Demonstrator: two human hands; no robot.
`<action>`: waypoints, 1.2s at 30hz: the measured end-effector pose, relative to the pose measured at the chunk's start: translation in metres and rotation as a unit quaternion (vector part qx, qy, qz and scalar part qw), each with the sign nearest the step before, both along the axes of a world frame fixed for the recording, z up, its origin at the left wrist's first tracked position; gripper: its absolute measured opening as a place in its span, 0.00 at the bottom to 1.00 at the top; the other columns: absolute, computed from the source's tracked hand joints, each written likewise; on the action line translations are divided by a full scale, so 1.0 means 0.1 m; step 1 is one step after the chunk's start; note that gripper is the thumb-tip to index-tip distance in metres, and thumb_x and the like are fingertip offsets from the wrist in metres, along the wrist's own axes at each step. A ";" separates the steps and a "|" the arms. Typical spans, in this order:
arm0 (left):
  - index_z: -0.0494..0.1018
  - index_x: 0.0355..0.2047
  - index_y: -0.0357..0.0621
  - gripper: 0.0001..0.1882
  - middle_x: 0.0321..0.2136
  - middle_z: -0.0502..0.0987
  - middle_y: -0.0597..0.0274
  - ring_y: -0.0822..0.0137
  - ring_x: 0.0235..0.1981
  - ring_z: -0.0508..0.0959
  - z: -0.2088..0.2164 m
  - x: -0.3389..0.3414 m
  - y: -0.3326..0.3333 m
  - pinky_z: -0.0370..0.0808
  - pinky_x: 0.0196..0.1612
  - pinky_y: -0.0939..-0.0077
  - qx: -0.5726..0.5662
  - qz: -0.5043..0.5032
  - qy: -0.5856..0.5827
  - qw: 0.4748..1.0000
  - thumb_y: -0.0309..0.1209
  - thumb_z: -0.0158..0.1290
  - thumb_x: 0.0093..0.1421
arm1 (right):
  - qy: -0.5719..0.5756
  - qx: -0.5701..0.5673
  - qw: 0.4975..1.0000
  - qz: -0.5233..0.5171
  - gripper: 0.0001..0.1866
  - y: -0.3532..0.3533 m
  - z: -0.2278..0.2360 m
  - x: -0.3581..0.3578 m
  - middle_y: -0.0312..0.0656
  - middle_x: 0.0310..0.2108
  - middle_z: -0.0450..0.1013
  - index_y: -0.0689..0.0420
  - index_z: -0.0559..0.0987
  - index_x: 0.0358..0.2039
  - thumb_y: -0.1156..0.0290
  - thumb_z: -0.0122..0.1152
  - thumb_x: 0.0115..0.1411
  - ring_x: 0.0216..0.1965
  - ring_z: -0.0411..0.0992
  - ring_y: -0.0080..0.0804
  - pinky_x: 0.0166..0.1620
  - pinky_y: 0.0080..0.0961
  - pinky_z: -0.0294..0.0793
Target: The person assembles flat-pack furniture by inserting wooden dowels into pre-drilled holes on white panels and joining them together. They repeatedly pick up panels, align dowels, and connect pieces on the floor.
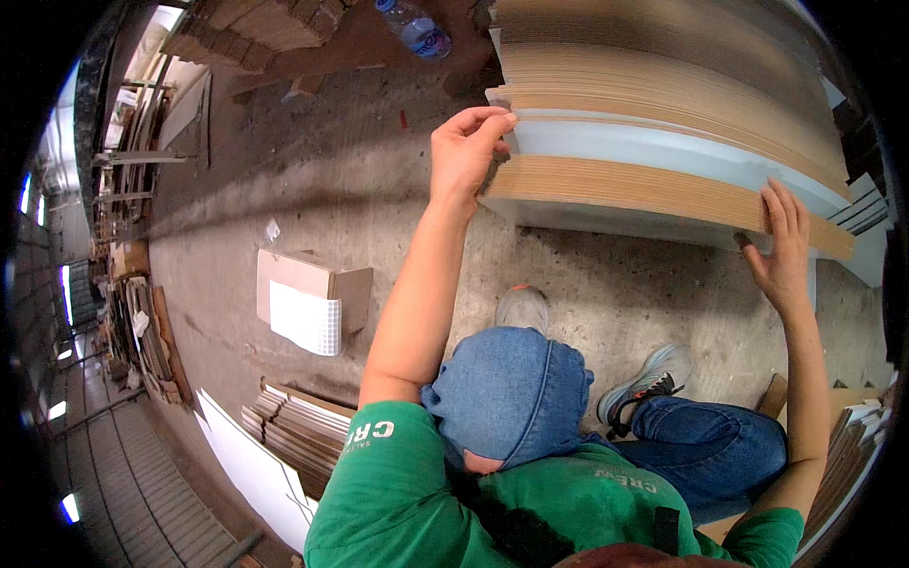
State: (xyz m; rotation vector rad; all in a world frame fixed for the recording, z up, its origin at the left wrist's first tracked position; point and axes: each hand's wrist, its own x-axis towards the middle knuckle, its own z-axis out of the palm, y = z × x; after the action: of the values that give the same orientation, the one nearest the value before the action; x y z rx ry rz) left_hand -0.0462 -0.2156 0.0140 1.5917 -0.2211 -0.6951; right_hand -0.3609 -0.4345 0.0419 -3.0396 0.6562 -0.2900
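A row of thin boards with light brown edges [663, 189] stands in front of me. A gap splits the row, and a pale bluish-white board face [625, 142] shows in it. At the left end of the gap, my left hand [464, 156] is closed in a pinch on the corner of a thin board. Toward the right end, my right hand [784, 251] straddles the nearer group of boards. Its fingers reach over the top edges, and its thumb lies against the near side.
A cardboard box [284, 270] with a white label sheet [305, 320] sits on the floor at left. Stacked brown strips [294, 426] and a white panel [246, 454] lie lower left. A plastic bottle [417, 30] is at the top. My shoes [649, 383] are close below the boards.
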 end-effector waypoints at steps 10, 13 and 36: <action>0.74 0.28 0.42 0.09 0.18 0.72 0.69 0.79 0.19 0.70 0.08 -0.01 -0.04 0.64 0.22 0.85 0.009 -0.008 0.023 1.000 0.34 0.57 0.49 | -0.016 -0.006 0.999 0.030 0.41 -0.02 0.02 -0.01 0.41 0.57 0.53 0.54 0.60 0.52 0.82 0.62 0.33 0.59 0.49 0.43 0.59 0.36 0.51; 0.74 0.26 0.42 0.09 0.18 0.71 0.70 0.78 0.18 0.70 0.07 -0.01 -0.04 0.64 0.22 0.83 0.004 -0.011 -0.009 1.000 0.34 0.57 0.49 | -0.016 -0.002 1.000 0.024 0.41 -0.03 0.01 0.01 0.41 0.57 0.53 0.54 0.60 0.52 0.83 0.61 0.32 0.59 0.49 0.43 0.59 0.36 0.51; 0.74 0.26 0.41 0.12 0.22 0.74 0.70 0.83 0.21 0.67 0.00 0.04 -0.06 0.62 0.23 0.89 -0.014 -0.018 0.000 1.000 0.39 0.55 0.53 | -0.025 0.009 0.999 0.040 0.40 -0.04 0.04 0.01 0.43 0.58 0.53 0.54 0.60 0.53 0.82 0.60 0.34 0.59 0.49 0.44 0.59 0.37 0.51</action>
State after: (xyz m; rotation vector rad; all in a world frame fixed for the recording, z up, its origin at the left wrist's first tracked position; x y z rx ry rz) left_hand -0.0425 -0.2216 0.0137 1.5653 -0.2582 -0.7161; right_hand -0.3601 -0.4380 0.0458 -3.0207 0.5289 -0.3554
